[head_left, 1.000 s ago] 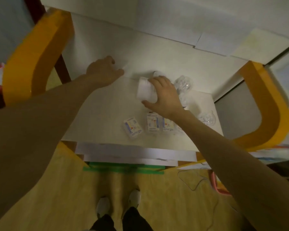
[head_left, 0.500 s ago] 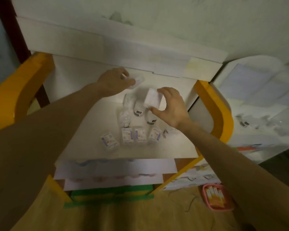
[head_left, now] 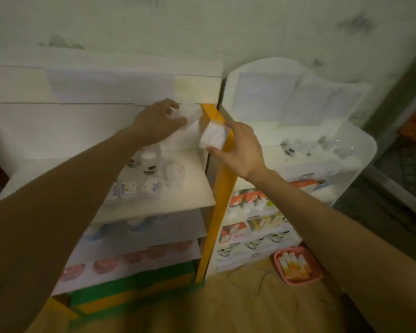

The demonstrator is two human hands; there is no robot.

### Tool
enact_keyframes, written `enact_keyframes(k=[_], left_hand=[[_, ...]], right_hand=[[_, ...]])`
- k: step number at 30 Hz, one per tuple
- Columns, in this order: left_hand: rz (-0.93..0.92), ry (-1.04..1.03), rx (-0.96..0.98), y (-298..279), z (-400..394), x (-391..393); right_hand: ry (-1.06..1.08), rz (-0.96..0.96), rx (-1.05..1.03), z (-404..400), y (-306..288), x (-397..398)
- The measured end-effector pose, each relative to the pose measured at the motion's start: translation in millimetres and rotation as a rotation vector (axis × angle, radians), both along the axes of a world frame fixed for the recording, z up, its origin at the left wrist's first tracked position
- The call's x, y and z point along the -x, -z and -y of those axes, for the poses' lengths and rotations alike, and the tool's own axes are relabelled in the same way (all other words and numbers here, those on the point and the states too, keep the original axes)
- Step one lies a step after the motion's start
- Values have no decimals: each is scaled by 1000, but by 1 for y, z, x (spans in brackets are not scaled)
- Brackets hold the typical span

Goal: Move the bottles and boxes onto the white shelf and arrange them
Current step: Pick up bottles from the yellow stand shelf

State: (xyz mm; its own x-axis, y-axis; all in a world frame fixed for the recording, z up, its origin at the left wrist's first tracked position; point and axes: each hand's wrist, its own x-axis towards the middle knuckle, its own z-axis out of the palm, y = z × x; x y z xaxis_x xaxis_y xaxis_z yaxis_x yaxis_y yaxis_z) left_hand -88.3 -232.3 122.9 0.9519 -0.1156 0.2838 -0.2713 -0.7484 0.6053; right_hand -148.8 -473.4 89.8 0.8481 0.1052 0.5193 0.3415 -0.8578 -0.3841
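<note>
My right hand holds a small white box in the air, in front of the orange side panel between the two shelves. My left hand grips a clear plastic bottle, lifted above the left shelf's top board. On that board stand white-capped bottles, a clear bottle and small boxes. The white shelf stands to the right, with several clear bottles on its top level.
The white shelf's lower levels carry orange and yellow packs. A pink basket with packets sits on the floor at its foot. The left shelf's lower levels hold blue and red round items. A wall is close behind.
Both hands rose off the left shelf's board and moved right, each carrying its item. The view swung up and right, bringing the white shelf into sight.
</note>
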Motion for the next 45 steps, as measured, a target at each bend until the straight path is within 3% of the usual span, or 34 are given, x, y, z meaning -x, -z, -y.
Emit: enact_keyframes(k=[10,23,31,40,45], left_hand=[[-13,164,-53,-6,196,2],[-203,378,-290,78,370,-102],[-272,333,-476,124,410,-162],[-380,140,-498,169,411,-201],[-448,3,-517,188,401,-209]], right_hand=[[208,-104,-189,170,21,19],[414,-365,-226,344,101,-32],[361,-442,-211,388,128,-91],[140,-569,-235,392,174,-173],[16,-576,-142,380,198,-219]])
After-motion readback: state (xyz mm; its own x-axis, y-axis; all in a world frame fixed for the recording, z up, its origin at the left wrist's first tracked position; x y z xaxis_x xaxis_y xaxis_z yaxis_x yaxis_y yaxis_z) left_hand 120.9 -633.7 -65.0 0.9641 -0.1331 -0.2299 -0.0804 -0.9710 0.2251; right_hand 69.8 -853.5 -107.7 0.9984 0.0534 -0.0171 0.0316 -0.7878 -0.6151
